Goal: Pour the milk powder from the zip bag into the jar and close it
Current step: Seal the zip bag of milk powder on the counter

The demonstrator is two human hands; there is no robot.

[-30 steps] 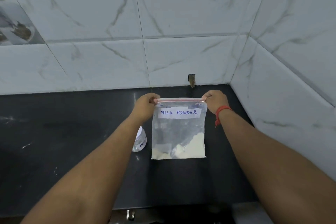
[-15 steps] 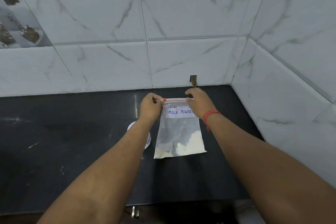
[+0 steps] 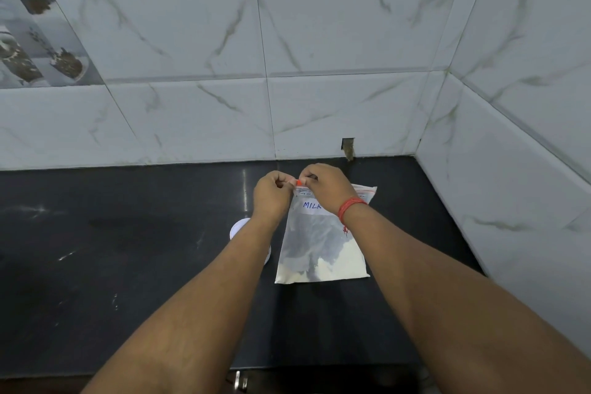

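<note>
Red-sealed clear plastic zip bag (image 3: 321, 246) hangs below your pinching left hand (image 3: 271, 193) and right hand (image 3: 326, 187), its seal running rightward, white-lidded jar (image 3: 239, 229) nearer your left.

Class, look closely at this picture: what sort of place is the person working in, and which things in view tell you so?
Most likely a home kitchen corner. A dark polished countertop meets marble-patterned wall tiles, and both hands work at the top of a zip bag labelled as milk powder, beside a partly hidden white-lidded jar.

Right hand (image 3: 323, 185) now beside left hand (image 3: 271, 192).
</note>
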